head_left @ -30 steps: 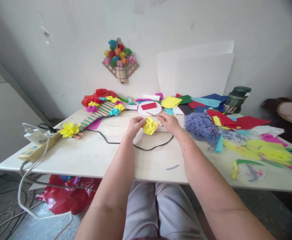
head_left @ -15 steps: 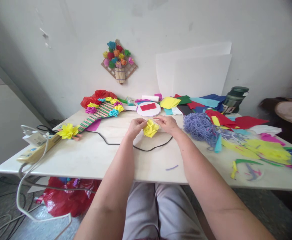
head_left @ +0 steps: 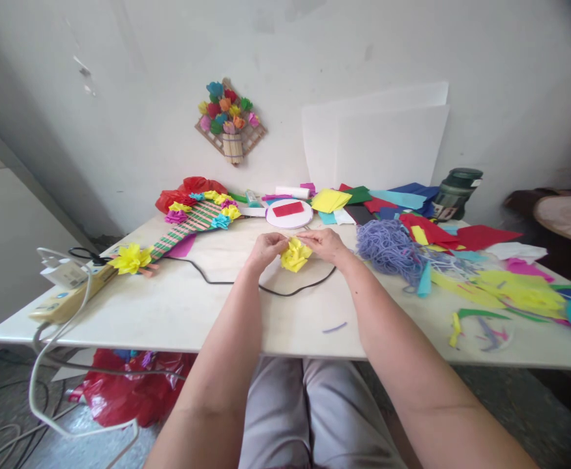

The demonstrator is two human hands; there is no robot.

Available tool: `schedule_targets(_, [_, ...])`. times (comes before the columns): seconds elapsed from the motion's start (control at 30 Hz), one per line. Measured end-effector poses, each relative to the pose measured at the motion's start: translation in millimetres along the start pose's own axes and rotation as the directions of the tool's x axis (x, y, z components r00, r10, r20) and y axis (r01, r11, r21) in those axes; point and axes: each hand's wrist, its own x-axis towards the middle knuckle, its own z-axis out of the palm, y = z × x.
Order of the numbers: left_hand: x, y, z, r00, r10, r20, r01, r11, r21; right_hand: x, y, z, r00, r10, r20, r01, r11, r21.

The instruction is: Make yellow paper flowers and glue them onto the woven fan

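A yellow paper flower (head_left: 295, 255) is between my two hands, above the middle of the white table. My left hand (head_left: 268, 250) pinches at its upper left, fingers closed. From the upper right, my right hand (head_left: 325, 243) is closed too, its fingertips meeting near the flower's top edge. What exactly the fingertips press together there is too small to make out. Behind the hands lies a white oval disc (head_left: 301, 220) with a red paper rectangle (head_left: 288, 209) on it. A black cord (head_left: 295, 293) loops on the table below the flower.
A green-striped woven piece (head_left: 188, 227) with paper flowers lies at the left, by a power strip (head_left: 65, 301). Purple yarn (head_left: 388, 247), coloured paper sheets (head_left: 332, 200) and a dark green flask (head_left: 456, 194) stand or lie to the right. A red bag (head_left: 124, 391) is under the table.
My hands have drawn slightly closer together at the flower's top, and the flower has turned a little. The whole view has shifted slightly.
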Motion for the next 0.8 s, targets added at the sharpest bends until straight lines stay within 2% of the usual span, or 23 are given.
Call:
schedule_targets(0.17, [0.2,0.9,0.4,0.999,-0.054,0.001,0.054,0.991,-0.122,0.3,1.6,3.1,1.0,-0.012,-0.008,0.012,0.999,0.041])
schedule_targets(0.33, [0.5,-0.6,-0.3,0.995,-0.091,0.029,0.094,0.986,-0.14,-0.4,-0.5,3.4,1.0,-0.029,0.007,0.028,0.999,0.045])
schedule_targets(0.8, [2.6,-7.0,-0.6,0.997,-0.078,-0.002,0.075,0.971,-0.228,-1.8,-9.4,2.1,0.997,-0.065,0.037,0.067,0.995,-0.071])
